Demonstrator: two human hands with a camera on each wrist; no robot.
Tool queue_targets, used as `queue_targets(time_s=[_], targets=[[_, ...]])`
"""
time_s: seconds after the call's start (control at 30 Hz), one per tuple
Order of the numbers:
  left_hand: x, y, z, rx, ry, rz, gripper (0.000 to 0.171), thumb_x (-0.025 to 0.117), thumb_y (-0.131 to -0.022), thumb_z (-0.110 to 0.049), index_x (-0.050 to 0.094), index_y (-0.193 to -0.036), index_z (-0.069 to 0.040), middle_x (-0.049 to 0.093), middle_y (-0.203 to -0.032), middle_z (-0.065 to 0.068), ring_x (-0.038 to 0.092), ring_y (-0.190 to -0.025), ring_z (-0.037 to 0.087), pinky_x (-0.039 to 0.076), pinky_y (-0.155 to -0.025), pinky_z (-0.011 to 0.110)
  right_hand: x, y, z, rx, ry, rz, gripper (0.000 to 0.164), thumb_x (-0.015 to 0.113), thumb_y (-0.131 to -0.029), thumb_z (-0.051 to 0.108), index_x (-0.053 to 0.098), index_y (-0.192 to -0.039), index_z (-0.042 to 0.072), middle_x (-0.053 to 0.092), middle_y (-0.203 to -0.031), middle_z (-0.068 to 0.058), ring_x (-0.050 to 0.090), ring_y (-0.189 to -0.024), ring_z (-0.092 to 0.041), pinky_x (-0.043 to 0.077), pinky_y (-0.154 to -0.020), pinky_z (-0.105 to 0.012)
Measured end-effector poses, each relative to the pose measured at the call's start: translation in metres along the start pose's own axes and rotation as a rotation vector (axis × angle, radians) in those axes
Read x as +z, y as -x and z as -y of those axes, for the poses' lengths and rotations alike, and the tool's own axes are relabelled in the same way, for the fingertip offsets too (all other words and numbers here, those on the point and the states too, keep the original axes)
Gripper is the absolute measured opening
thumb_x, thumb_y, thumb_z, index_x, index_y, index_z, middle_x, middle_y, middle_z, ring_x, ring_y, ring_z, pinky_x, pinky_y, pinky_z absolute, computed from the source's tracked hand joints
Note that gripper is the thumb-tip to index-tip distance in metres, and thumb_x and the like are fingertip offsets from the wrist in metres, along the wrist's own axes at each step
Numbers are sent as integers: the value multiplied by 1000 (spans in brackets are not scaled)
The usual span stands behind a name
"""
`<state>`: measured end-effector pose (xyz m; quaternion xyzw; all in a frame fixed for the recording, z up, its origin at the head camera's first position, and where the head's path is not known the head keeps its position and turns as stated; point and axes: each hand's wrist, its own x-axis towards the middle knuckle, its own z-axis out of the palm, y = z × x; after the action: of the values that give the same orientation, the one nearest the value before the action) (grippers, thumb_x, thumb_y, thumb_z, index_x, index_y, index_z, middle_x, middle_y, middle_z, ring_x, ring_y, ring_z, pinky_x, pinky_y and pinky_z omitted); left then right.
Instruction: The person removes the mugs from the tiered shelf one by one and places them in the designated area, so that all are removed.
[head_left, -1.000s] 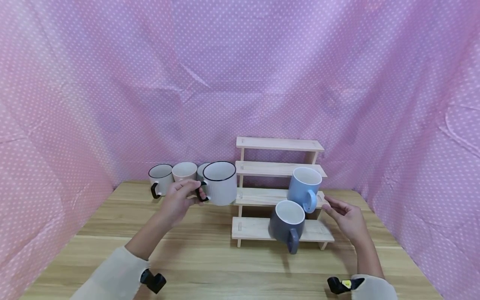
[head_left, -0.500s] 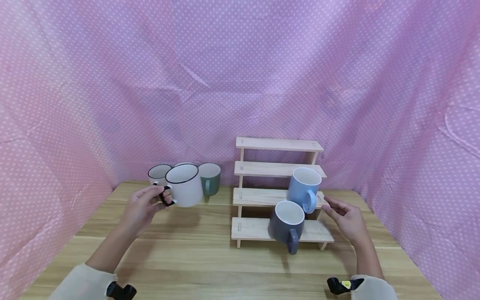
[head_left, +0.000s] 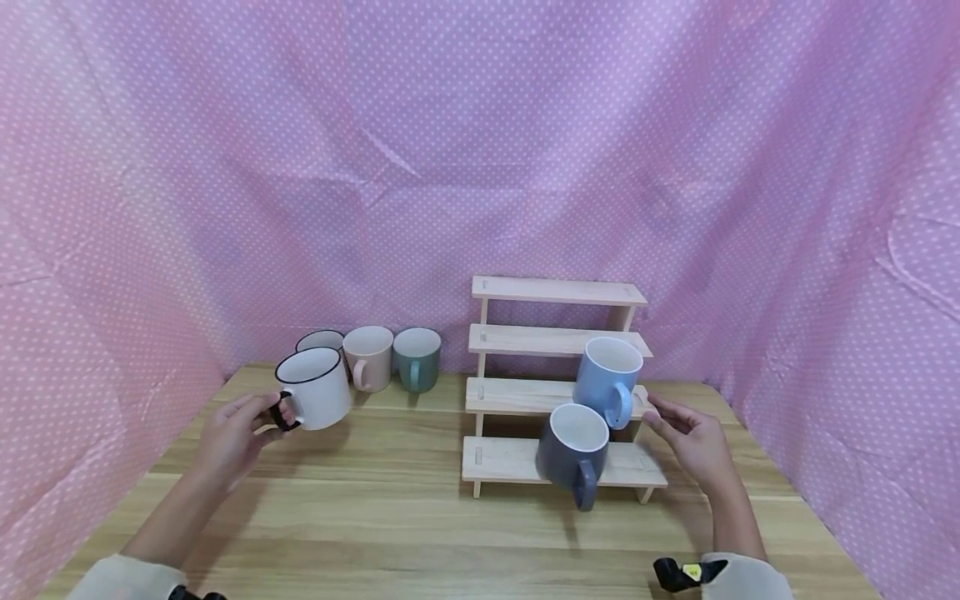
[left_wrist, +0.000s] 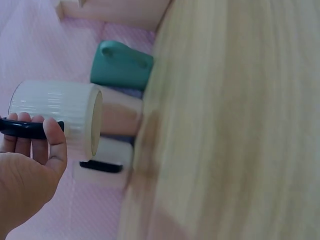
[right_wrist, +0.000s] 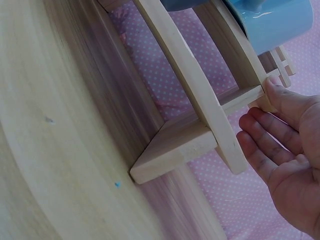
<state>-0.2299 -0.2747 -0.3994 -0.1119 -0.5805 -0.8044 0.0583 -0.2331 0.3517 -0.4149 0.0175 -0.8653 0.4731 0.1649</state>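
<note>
My left hand [head_left: 234,437] grips the black handle of a white mug [head_left: 321,398] with a black rim, held up above the table; its ribbed side and base show in the left wrist view. Behind it, a similar black-rimmed mug [head_left: 321,339] is partly hidden. My right hand [head_left: 693,440] pinches the right end of a stepped wooden rack [head_left: 517,395], at the second tier from the bottom, with the thumb on the board's end. A light blue mug [head_left: 603,377] stands on that tier beside the hand. On the lowest tier stands a dark grey mug [head_left: 566,446], handle toward me.
A pink mug [head_left: 375,358] and a green mug [head_left: 422,367] stand in a row at the back left of the wooden table [head_left: 420,533]. The rack's two upper tiers rise behind the blue mug. A pink dotted cloth [head_left: 480,167] hangs around the table.
My left hand has carried the white mug leftward from beside the rack, uncovering the green and pink mugs and covering part of the leftmost one. The right hand has stayed at the rack.
</note>
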Motion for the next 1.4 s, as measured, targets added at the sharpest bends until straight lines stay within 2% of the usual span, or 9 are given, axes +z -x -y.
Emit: queue_targets(time_s=[0.17, 0.3, 0.43, 0.67, 0.83, 1.1, 1.2, 1.4], targets=[[-16, 4, 6, -57, -9, -29, 30, 51, -107, -5, 74, -88, -2, 69, -82, 4, 68, -78, 15, 61, -71, 30, 0, 1, -1, -1, 4, 1, 54, 69, -99, 35, 61, -139, -1, 64, -134, -22, 57, -99, 16, 48, -83, -4], [-27, 7, 10, -74, -18, -44, 30, 50, -107, -4, 75, -90, -4, 69, -82, 3, 67, -78, 14, 61, -69, 30, 0, 0, -1, 6, 4, 0, 54, 69, -99, 36, 61, -139, -1, 64, -134, -21, 58, -99, 16, 48, -83, -5], [-36, 8, 12, -83, -73, -67, 30, 52, -107, -6, 76, -89, -5, 70, -82, 2, 68, -78, 13, 62, -68, 30, 0, 0, -1, 11, 9, 5, 55, 69, -99, 36, 60, -139, -1, 63, -135, -22, 57, -99, 16, 48, -82, -4], [-45, 12, 16, -83, -139, -86, 26, 54, -106, -7, 75, -93, -1, 71, -83, 4, 68, -79, 15, 63, -69, 33, -1, 0, 1, 13, 13, 2, 55, 69, -99, 37, 60, -140, 0, 64, -135, -21, 57, -99, 16, 47, -83, -4], [-51, 12, 20, -78, -145, -91, 25, 54, -106, -8, 75, -94, -1, 72, -84, 4, 68, -79, 14, 63, -70, 32, 0, 0, -1, 21, 7, 15, 56, 69, -99, 37, 59, -141, 1, 62, -137, -21, 57, -100, 16, 47, -83, -4], [-53, 11, 22, -111, -108, -147, 23, 58, -105, -8, 76, -90, -3, 72, -81, 4, 68, -77, 14, 63, -69, 32, -1, -1, -2, -6, 22, 11, 55, 68, -100, 36, 59, -140, -1, 64, -134, -22, 57, -100, 15, 48, -83, -4], [-55, 11, 23, -110, -117, -133, 24, 57, -105, -7, 76, -90, -2, 73, -81, 4, 69, -76, 14, 63, -70, 33, -1, 0, -1, -14, 21, 9, 55, 68, -100, 35, 59, -140, -2, 64, -134, -22, 57, -100, 16, 48, -83, -4], [-61, 11, 24, -142, -121, -50, 27, 53, -106, -5, 76, -92, 0, 73, -84, 6, 72, -82, 17, 64, -77, 38, -1, 1, 1, -14, 5, 0, 53, 69, -100, 34, 61, -138, -1, 65, -132, -22, 58, -99, 15, 48, -83, -5]])
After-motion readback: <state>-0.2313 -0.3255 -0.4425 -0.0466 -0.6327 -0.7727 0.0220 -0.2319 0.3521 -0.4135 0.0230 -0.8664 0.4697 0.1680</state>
